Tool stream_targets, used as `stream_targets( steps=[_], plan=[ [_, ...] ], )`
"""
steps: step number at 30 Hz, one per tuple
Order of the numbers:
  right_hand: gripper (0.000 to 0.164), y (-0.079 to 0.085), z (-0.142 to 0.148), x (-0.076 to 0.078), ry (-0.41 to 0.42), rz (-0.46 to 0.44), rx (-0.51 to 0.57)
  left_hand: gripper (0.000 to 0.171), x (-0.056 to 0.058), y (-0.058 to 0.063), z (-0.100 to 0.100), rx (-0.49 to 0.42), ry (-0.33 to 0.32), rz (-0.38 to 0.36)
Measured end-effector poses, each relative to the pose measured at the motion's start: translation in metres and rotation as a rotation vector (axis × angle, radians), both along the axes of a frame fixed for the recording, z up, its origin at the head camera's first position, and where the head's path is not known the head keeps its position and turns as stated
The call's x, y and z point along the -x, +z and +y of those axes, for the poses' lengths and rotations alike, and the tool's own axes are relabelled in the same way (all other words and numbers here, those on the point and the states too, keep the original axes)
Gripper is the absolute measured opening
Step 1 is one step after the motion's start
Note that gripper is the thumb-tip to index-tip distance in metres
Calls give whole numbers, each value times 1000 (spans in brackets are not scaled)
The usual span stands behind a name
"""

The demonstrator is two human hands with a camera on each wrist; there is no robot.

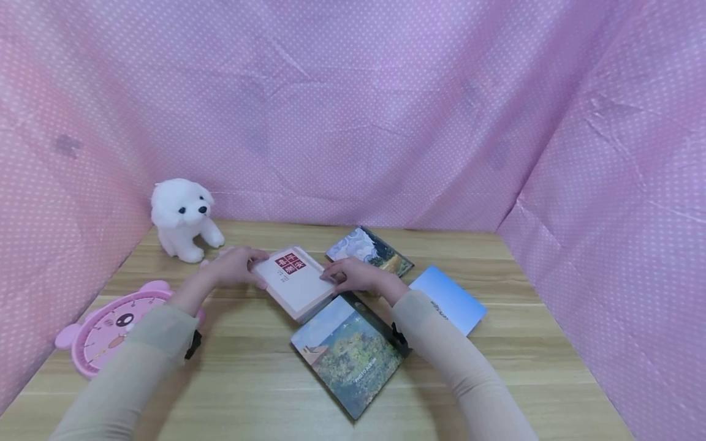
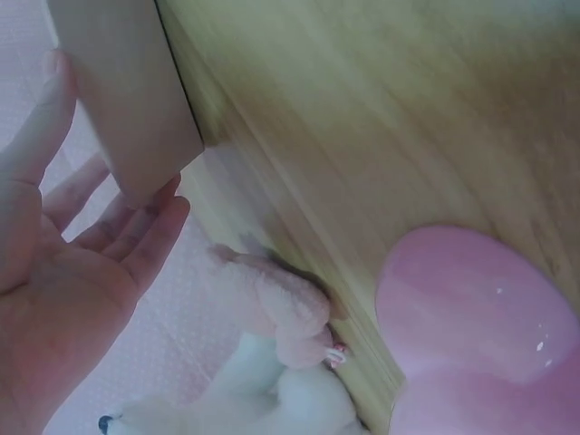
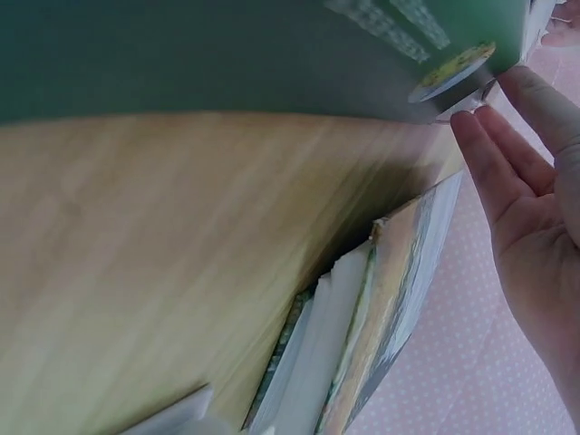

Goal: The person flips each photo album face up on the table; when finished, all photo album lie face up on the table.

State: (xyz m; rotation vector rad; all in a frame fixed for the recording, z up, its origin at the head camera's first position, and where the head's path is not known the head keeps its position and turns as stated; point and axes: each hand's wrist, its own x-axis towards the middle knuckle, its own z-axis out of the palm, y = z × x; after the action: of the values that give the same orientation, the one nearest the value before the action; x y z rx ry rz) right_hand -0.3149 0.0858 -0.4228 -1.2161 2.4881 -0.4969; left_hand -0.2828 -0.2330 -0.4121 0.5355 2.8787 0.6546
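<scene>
A thick white book (image 1: 303, 291) with a red square of characters lies between the hands, tilted across the table. My left hand (image 1: 237, 266) grips its far left end; in the left wrist view the thumb presses one side and the fingers curl under the lower corner of the book (image 2: 127, 100). At the opposite edge my right hand (image 1: 358, 275) holds it, thumb over the cover. Just in front lies a photo album (image 1: 350, 358) with a painted garden cover, overlapping the white book in the head view. Its dark green side (image 3: 227, 59) fills the top of the right wrist view.
Behind the right hand is a painting-covered book (image 1: 375, 251), and a blue booklet (image 1: 449, 300) lies right of it. A white plush dog (image 1: 184, 220) sits at the back left. A pink clock (image 1: 110, 334) is under the left forearm. The left wrist view shows a small pink plush (image 2: 272, 299).
</scene>
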Motion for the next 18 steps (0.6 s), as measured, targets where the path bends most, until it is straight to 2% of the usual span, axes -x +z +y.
stream_targets(
  steps=[5, 12, 18],
  plan=[
    [40, -1, -1, 2, 6, -21, -15, 80, 2, 0, -3, 4, -62, -16],
    [39, -2, -6, 3, 48, 9, -28, 78, -1, 6, -5, -32, -59, -118],
    [36, 7, -8, 3, 40, -10, -10, 81, -2, 7, -6, 2, -69, -103]
  ],
)
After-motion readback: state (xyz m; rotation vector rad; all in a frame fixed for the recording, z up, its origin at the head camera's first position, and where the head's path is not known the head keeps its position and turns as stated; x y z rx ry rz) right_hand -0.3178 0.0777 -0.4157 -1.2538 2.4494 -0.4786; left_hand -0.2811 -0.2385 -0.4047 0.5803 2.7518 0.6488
